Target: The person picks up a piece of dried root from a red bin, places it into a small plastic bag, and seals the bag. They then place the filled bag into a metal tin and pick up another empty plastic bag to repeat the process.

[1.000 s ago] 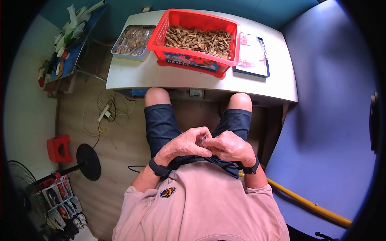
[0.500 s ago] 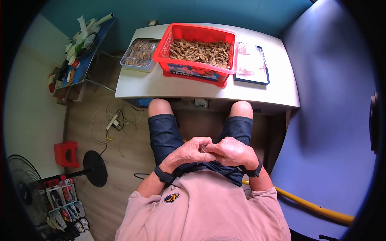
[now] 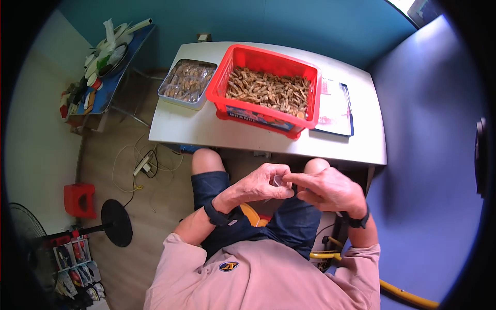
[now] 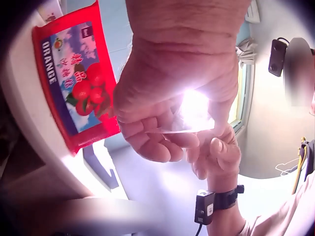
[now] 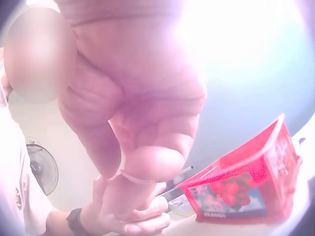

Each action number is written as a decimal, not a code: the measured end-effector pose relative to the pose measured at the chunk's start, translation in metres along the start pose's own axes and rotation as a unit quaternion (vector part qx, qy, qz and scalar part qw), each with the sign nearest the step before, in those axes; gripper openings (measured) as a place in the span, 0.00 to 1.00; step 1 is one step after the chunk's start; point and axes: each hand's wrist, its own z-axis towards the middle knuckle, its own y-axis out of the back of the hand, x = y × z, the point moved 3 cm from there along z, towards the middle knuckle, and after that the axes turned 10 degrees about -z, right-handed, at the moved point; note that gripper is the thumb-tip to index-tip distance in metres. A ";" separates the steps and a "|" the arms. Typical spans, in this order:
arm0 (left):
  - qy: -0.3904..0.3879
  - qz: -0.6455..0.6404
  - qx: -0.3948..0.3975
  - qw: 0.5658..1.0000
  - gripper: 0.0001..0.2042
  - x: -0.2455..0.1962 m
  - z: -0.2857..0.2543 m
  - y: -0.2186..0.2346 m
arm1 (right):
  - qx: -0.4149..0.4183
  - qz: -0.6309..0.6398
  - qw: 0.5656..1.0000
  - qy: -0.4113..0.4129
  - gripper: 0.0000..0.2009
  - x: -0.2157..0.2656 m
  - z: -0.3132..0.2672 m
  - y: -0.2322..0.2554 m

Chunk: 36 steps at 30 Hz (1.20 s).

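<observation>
A small clear plastic piece [image 3: 278,180], its rim rounded, is held in the curled fingers and thumb of my left hand [image 3: 261,183]. The left wrist view shows strong glare over the plastic [image 4: 194,110]. My right hand [image 3: 330,190] reaches in from the other side, its index finger stretched to the rim and other fingers bent below. In the right wrist view the thin rim [image 5: 138,180] lies beside a fingertip, with the right thumb apart from it. Both hands are above the lap. Whether anything is inside the plastic, I cannot tell.
On the white table [image 3: 181,126] stand a red basket [image 3: 261,119] of brown dried pieces, a metal tin [image 3: 187,82] of wrapped pieces at its left, and a dark-edged tray [image 3: 336,111] at its right. A fan base [image 3: 117,223] and cables [image 3: 142,165] are on the floor.
Both hands have moved up and right, nearer the table. The right hand has spread, its index finger now straighter and its body farther from the left hand. The view has shifted too.
</observation>
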 end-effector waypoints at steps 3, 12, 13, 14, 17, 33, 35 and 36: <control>-0.059 0.048 -0.020 0.997 0.09 -0.040 0.021 0.012 | -0.041 -0.003 0.999 -0.032 0.21 -0.014 0.017 0.045; -0.322 0.169 0.023 0.931 0.11 -0.108 0.080 0.019 | -0.222 -0.092 0.970 -0.037 0.07 -0.048 0.128 0.141; -0.305 0.161 0.052 0.937 0.13 -0.111 0.084 0.022 | -0.200 -0.099 0.974 -0.037 0.08 -0.055 0.142 0.138; -0.303 0.152 0.058 0.939 0.13 -0.111 0.087 0.027 | -0.177 -0.107 0.978 -0.037 0.08 -0.063 0.154 0.134; -0.325 0.172 0.038 0.929 0.15 -0.105 0.095 0.044 | -0.037 -0.201 0.978 -0.034 0.07 -0.090 0.178 0.112; -0.298 0.195 0.002 0.935 0.16 -0.101 0.095 0.065 | 0.052 -0.143 0.988 -0.019 0.12 -0.157 0.264 0.059; -0.305 0.194 0.004 0.932 0.17 -0.105 0.093 0.064 | 0.024 -0.141 0.990 -0.010 0.12 -0.167 0.274 0.048; -0.313 0.193 0.006 0.930 0.17 -0.108 0.092 0.064 | -0.005 -0.140 0.990 -0.002 0.12 -0.171 0.279 0.043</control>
